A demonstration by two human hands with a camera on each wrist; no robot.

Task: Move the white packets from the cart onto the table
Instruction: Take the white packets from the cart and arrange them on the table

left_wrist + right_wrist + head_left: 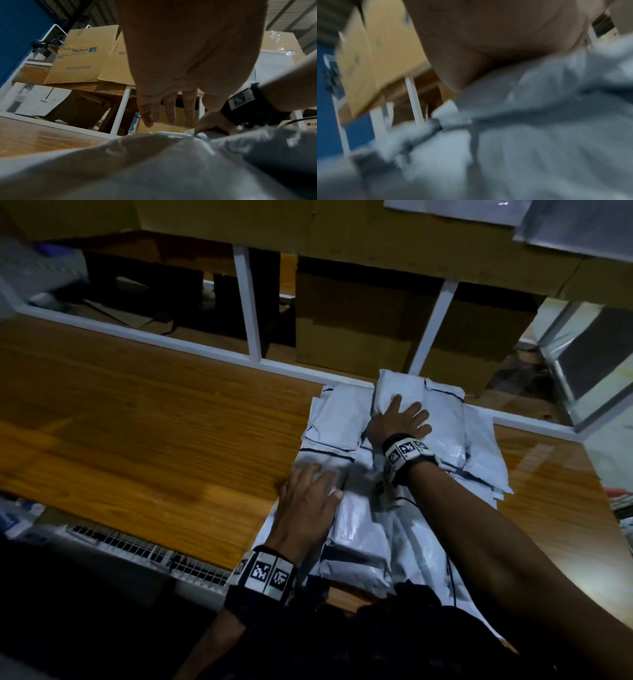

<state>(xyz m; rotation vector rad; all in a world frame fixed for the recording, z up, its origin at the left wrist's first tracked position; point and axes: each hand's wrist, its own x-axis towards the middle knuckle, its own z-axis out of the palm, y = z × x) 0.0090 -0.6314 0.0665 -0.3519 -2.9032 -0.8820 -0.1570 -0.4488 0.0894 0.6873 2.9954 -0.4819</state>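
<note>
Several white packets [346, 419] lie piled on the wooden table [144, 440], from its near edge to the far edge. My right hand [399, 419] lies flat with spread fingers on the top packet [404, 385] at the far end of the pile. My left hand [308, 498] rests with straight fingers on the near packets [356, 529]. The left wrist view shows the left hand [169, 116] with fingers extended just above a packet [154, 162], and the right hand [212, 125] beyond it. The right wrist view is blurred, with the palm [488, 47] on a packet [539, 135].
A white wire cart edge [144, 553] sits below the table's near left edge. Cardboard boxes [363, 316] stand behind the white table frame [250, 302]. A brown paper bag [80, 54] leans on a farther table. A metal-framed unit [589, 354] stands at the right.
</note>
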